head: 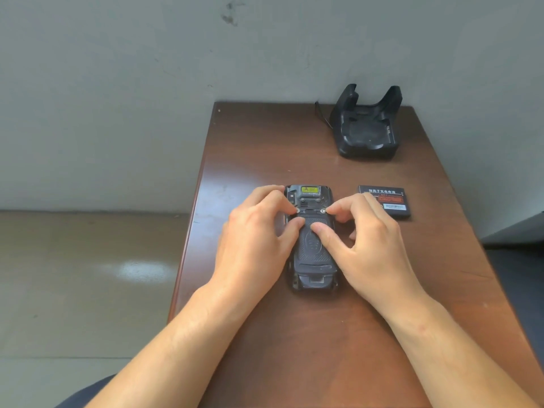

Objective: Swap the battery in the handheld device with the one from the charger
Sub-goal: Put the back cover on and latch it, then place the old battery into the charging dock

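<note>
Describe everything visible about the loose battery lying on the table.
The loose battery is a flat black rectangular pack lying label-up on the brown wooden table, right of the handheld device and nearer than the charging cradle. Its top carries white Chinese text, a red-orange band and a small white barcode sticker; the print is too small to read. The right hand overlaps its near-left corner in the view; whether they touch cannot be told. It sits outside both device and cradle.
</note>
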A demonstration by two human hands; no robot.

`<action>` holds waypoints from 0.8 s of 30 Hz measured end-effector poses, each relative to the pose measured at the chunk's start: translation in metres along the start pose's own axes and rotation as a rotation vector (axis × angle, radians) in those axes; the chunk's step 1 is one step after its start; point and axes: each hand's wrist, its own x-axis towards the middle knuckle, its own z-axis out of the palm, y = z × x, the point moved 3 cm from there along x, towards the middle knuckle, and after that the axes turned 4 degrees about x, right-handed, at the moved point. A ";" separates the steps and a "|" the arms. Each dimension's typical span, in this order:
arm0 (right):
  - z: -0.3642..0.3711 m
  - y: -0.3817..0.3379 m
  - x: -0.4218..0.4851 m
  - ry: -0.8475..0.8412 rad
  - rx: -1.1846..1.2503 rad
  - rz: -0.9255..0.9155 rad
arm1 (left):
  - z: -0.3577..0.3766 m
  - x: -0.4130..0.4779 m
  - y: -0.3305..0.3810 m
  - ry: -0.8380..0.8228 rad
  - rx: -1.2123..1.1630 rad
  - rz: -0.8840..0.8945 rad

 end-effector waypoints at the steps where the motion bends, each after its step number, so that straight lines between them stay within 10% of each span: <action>1: 0.000 0.000 0.000 -0.002 -0.013 -0.011 | 0.001 0.000 0.000 -0.003 0.002 0.003; 24: -0.074 0.047 0.083 -0.505 -0.446 0.005 | -0.007 0.104 0.041 -0.077 -0.013 0.126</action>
